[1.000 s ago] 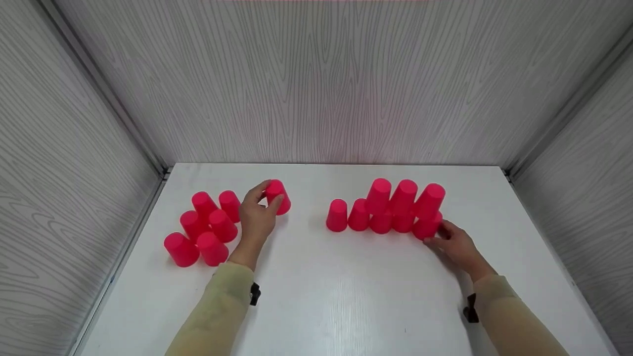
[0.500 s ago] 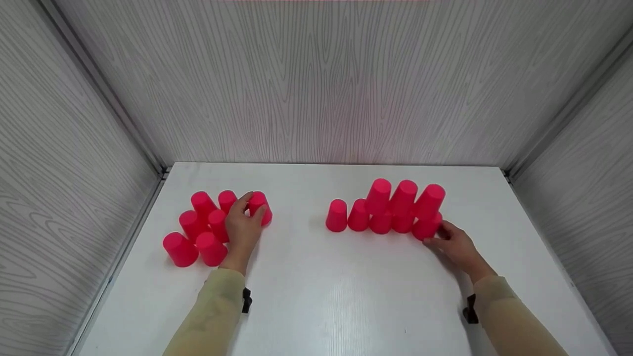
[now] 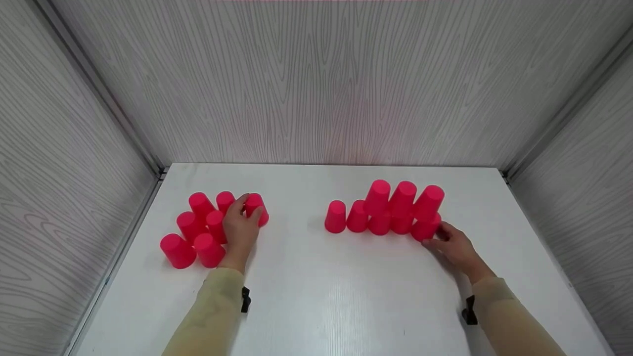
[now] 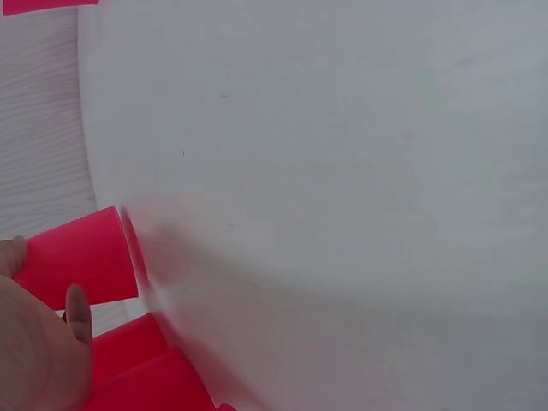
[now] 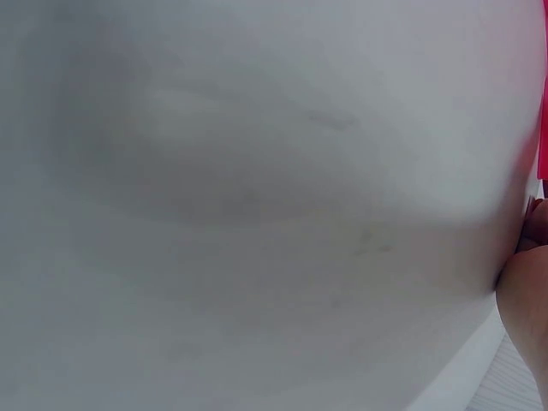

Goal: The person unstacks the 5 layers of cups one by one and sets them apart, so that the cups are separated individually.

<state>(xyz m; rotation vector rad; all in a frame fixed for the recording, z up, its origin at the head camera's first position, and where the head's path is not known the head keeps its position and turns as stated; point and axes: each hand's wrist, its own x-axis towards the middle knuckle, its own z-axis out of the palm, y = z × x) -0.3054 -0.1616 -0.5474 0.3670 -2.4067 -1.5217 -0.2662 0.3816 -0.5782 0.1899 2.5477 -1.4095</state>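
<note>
My feed: left hand [image 3: 241, 230] pinches a red cup [image 3: 255, 201] between thumb and fingers, beside the loose cups [image 3: 209, 250] near the bench's [image 3: 306, 287] left edge. I can't tell whether its rim touches. Right hand [image 3: 456, 250] grips the end cup [image 3: 423, 230], rightmost in the bottom row [image 3: 336, 217]; probably a steadying hold, since three upper cups [image 3: 401, 197] bear on that side.

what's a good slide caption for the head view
Left hand grips one upside-down pink cup; right hand touches a two-tier row of cups.
</note>
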